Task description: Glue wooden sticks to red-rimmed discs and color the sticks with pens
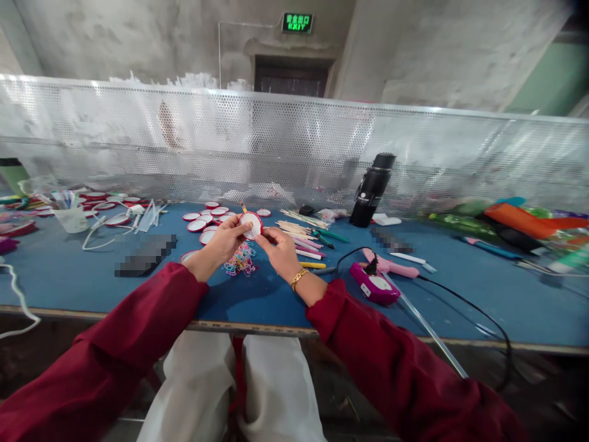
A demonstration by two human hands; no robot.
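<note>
Both hands meet over the blue table (460, 288) and hold a small round disc (251, 224), white with a red rim. My left hand (224, 240) pinches its left side, fingers curled. My right hand (279, 248), with a gold bracelet at the wrist, grips the right side with its fingertips. A thin stick pokes up behind the disc. Just under the hands lies a heap of small coloured rubber bands (240, 260). Several more red-rimmed discs (201, 220) lie flat on the table just behind my left hand.
A pink glue gun (375, 283) with a black cord lies right of my right hand. Sticks and pens (307, 236) lie behind it, then a black flask (372, 189). A white cup (72, 218) and more discs stand far left. A perforated metal screen (294, 147) closes the back.
</note>
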